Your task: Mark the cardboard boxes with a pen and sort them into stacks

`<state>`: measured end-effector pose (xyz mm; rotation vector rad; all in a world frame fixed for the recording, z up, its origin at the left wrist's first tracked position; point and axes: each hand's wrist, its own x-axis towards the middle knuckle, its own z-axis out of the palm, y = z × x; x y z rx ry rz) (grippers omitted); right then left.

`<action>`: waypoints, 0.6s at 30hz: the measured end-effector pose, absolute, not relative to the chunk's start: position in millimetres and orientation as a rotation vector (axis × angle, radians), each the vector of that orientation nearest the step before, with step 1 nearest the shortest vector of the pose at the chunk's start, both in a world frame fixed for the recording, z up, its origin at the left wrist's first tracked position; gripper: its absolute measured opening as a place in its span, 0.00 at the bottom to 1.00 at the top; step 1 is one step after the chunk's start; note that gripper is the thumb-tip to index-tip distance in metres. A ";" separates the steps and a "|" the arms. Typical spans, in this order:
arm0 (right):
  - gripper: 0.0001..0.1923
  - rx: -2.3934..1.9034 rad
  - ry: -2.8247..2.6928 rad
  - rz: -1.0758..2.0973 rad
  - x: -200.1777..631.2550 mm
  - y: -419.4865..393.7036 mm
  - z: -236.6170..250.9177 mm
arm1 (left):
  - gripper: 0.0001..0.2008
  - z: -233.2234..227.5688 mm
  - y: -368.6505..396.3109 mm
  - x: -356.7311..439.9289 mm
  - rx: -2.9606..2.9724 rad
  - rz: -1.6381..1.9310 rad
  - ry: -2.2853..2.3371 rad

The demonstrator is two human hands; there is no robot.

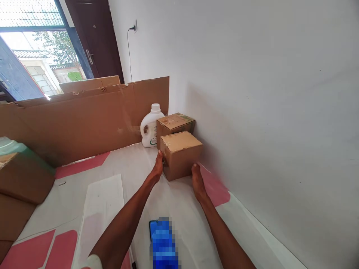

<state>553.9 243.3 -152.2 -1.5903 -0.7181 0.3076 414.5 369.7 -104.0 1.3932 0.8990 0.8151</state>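
Observation:
A small taped cardboard box (181, 154) stands on the white and pink table surface (134, 175) close to the white wall. My left hand (157, 168) presses against its left side and my right hand (198, 179) touches its lower right corner, so both hands flank the box. Directly behind it sits a second cardboard box (174, 124) with green tape at its far edge. A white plastic jug (150, 126) with a white cap stands just left of that rear box.
A tall cardboard sheet (84, 116) stands upright along the back of the table. More cardboard pieces (24, 179) lie at the left edge. A phone with a blurred screen (162, 243) lies between my forearms. A dark door and a window are behind.

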 end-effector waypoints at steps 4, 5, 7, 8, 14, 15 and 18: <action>0.39 -1.555 -0.795 0.507 506.1 234.8 -129.8 | 0.30 -93.7 347.9 363.1 1.389 0.851 0.836; 0.38 -1.538 -0.828 0.557 491.2 232.7 -122.5 | 0.34 -89.1 340.1 339.6 1.390 0.872 0.835; 0.36 -1.494 -0.906 0.651 454.8 229.3 -107.4 | 0.37 -79.2 321.7 283.0 1.394 0.938 0.863; 0.35 -1.467 -0.946 0.697 433.0 227.8 -100.1 | 0.37 -74.5 310.9 251.8 1.392 0.985 0.893; 0.30 -1.223 -1.167 0.998 283.3 202.1 -74.3 | 0.39 -73.5 230.8 82.0 1.314 1.272 1.236; 0.30 -1.206 -1.180 1.039 263.7 194.2 -75.6 | 0.40 -78.4 217.8 62.5 1.287 1.299 1.290; 0.31 -1.189 -1.200 1.132 224.8 169.8 -90.5 | 0.40 -96.2 186.2 23.4 1.203 1.316 1.392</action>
